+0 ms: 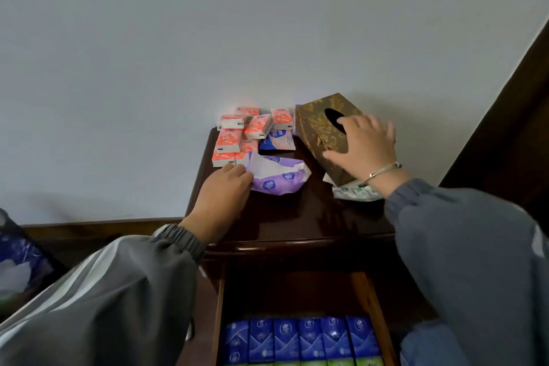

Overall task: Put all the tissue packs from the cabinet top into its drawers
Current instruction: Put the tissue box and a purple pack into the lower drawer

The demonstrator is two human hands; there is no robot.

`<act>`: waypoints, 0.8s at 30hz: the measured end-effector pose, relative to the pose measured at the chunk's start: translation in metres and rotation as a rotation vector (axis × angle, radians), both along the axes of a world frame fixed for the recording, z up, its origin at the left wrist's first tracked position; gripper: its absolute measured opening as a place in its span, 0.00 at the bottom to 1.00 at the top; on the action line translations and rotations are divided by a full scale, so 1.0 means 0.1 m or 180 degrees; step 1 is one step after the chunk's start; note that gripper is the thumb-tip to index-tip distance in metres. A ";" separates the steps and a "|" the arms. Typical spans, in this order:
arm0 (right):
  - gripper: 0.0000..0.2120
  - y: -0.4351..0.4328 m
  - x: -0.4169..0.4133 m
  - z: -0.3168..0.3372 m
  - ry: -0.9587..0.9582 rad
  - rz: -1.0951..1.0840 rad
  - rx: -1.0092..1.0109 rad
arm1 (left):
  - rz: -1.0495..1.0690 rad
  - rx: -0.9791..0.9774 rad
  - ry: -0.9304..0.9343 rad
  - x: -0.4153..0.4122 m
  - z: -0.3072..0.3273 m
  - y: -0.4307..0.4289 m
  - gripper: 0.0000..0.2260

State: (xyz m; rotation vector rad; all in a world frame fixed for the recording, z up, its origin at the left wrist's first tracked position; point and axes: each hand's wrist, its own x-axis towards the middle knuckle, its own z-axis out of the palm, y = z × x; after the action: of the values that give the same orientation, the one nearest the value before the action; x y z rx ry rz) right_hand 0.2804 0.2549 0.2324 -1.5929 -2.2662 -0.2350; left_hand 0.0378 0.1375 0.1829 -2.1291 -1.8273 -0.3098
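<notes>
On the dark wooden cabinet top (297, 217) lie several small orange tissue packs (237, 134) at the back left, with a blue and white pack (277, 141) beside them. My left hand (221, 192) pinches the left end of a purple tissue pack (279, 178) with its wrapper torn. A brown and gold tissue box (319, 128) sits tilted at the right, and my right hand (364, 147) grips it from above. A green and white pack (355, 192) lies under my right wrist. Below, the open drawer (221, 306) holds a row of blue packs (300, 339).
A pale wall rises behind the cabinet. A dark wooden panel (505, 142) stands at the right. At the far left edge sits a blue patterned package (20, 258). Green packs (326, 362) show at the bottom of the drawer.
</notes>
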 end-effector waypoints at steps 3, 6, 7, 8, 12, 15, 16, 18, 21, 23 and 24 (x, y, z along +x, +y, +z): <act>0.38 0.21 0.11 -0.05 -0.0571 0.0013 -0.0800 | 0.0068 0.0159 -0.0089 -0.01 0.00 -0.11 0.06; 0.41 0.29 0.10 -0.08 -0.0502 0.0154 -0.0917 | 0.0158 0.0349 -0.0348 -0.01 0.01 -0.19 0.04; 0.41 0.29 0.09 -0.07 -0.0429 0.0191 -0.0913 | 0.0206 0.0441 -0.0445 -0.01 0.01 -0.22 0.04; 0.41 0.28 0.10 -0.07 -0.0335 0.0241 -0.0879 | 0.0260 0.0531 -0.0537 -0.02 0.01 -0.26 0.05; 0.37 0.13 0.13 -0.01 0.0050 0.0581 -0.0542 | 0.0463 0.0925 -0.0897 -0.12 0.03 -0.46 0.04; 0.35 -0.12 0.19 0.10 0.0445 0.0832 -0.0381 | 0.0680 0.1342 -0.1321 -0.20 0.07 -0.64 0.02; 0.35 -0.25 0.22 0.15 0.0633 0.0920 -0.0363 | 0.0758 0.1470 -0.1517 -0.22 0.07 -0.71 0.01; 0.35 -0.57 0.30 0.24 0.0987 0.1109 -0.0332 | 0.0934 0.1689 -0.1905 -0.20 0.07 -0.89 0.03; 0.35 -1.17 0.53 0.36 0.1289 0.1457 -0.0542 | 0.1273 0.1976 -0.2250 -0.14 -0.01 -1.20 0.05; 0.36 -1.55 0.74 0.41 0.1458 0.1722 -0.1005 | 0.1493 0.2094 -0.2318 -0.09 -0.10 -1.42 0.06; 0.35 -1.72 0.84 0.42 0.1553 0.1829 -0.1271 | 0.1570 0.2130 -0.2325 -0.06 -0.15 -1.52 0.06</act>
State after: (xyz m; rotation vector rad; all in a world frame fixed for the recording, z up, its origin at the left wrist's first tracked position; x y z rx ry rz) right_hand 0.3641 0.0829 0.2745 -0.9288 -2.3225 0.7097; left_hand 0.0317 -0.0148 0.1678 -1.1215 -2.0931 -1.4631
